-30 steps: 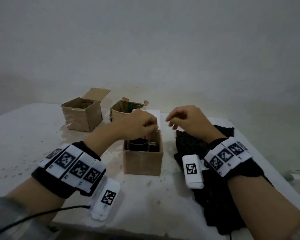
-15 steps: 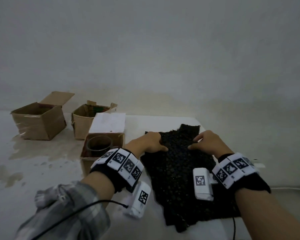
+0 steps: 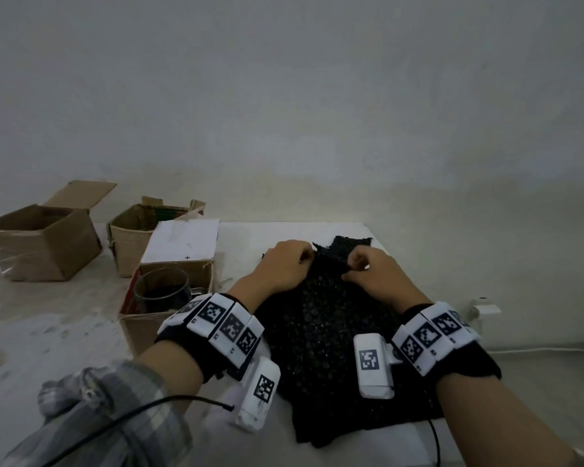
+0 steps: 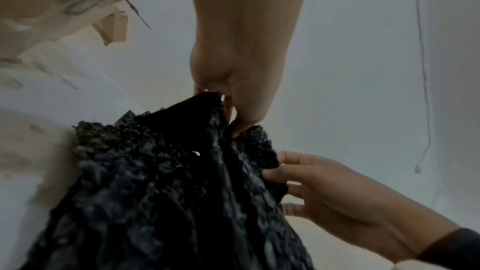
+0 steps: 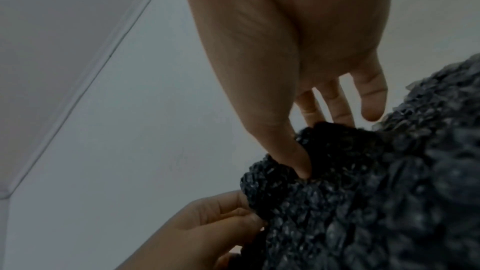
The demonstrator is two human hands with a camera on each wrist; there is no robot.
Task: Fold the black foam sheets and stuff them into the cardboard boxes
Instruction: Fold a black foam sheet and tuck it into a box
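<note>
Both hands are on the far edge of the black foam sheet (image 3: pixel 321 325), which lies flat on the white worktop (image 3: pixel 64 332) just right of the nearest box (image 3: pixel 169 294); the left hand (image 3: pixel 285 264) has the edge pinched between thumb and curled fingers, the right hand (image 3: pixel 373 274) likewise, thumb pressed into the bunched rim, so each grip is closed on the foam; the edge is lifted slightly between them; this looks like the start of the fold, the far end gathered up ready to be brought over. Next, I'd judge, the pinched edge wants drawing toward the person and laying over the near half, both hands moving evenly or the soft sheet will skew; then the bundle goes left into a box. The nearest box already holds a glass (image 3: pixel 161 291), its white flap (image 3: pixel 181 241) standing open, so room is tight there; two more open boxes (image 3: pixel 41 244) sit farther left, well apart from the foam. Writing: only a small cross mark on the white flap; dark print shows on cardboard in the left wrist view, too blurred to read.
</note>
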